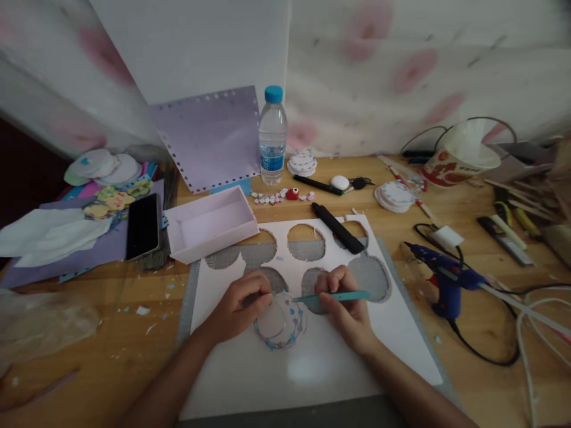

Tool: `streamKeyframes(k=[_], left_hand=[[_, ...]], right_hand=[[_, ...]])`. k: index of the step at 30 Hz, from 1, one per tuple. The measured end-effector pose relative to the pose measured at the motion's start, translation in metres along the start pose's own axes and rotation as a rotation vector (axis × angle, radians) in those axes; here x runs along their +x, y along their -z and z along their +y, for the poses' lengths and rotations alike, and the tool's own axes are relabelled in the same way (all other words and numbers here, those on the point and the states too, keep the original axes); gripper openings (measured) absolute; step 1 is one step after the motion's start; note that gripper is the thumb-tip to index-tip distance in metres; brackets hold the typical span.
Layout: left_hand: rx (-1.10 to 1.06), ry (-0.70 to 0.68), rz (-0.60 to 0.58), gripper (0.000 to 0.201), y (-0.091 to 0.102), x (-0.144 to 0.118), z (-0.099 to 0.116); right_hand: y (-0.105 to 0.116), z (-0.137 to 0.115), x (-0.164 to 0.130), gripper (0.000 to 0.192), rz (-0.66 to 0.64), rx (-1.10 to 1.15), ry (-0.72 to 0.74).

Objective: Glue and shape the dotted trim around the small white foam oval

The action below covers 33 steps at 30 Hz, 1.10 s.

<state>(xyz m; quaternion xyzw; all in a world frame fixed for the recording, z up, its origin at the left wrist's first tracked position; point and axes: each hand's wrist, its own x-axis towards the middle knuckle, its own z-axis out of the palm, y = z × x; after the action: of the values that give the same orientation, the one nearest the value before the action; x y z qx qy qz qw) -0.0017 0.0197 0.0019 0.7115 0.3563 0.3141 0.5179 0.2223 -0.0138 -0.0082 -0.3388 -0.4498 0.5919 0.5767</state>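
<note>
A white sheet (307, 356) with several round holes cut out lies on a grey cutting mat (187, 291). On it rests a round scalloped disc (281, 324) with blue dots along its edge. My left hand (243, 303) presses on the disc's left side. My right hand (345, 303) grips a teal craft knife (339, 295), its tip pointing left at the disc's upper edge.
A blue glue gun (446, 279) with a black cord lies to the right. A black pen-like tool (338, 228), a white box (209, 223), a phone (143, 226), a water bottle (272, 137), stacked discs (395, 196) and small beads (279, 195) sit behind the sheet.
</note>
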Motion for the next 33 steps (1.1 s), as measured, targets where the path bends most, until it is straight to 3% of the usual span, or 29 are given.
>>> streamKeyframes(k=[6,17,25,29,33], left_hand=[[0.060,-0.084,-0.028,0.019,0.000,0.000,0.000],[0.113,-0.124,-0.062,0.021,-0.003,0.000,0.005],[0.085,-0.082,-0.054,0.024,-0.004,-0.002,0.002],[0.084,-0.075,-0.034,0.027,-0.005,-0.002,0.002],[0.085,-0.076,-0.007,0.029,-0.005,-0.002,0.002]], right_hand=[[0.012,0.002,0.005,0.018,0.078,-0.005,-0.005],[0.016,-0.007,0.017,0.020,-0.002,-0.226,-0.065],[0.013,-0.017,0.006,0.006,-0.195,-0.554,0.130],[0.008,-0.021,0.005,0.010,-0.268,-0.688,0.287],[0.004,-0.023,0.005,0.017,-0.298,-0.744,0.354]])
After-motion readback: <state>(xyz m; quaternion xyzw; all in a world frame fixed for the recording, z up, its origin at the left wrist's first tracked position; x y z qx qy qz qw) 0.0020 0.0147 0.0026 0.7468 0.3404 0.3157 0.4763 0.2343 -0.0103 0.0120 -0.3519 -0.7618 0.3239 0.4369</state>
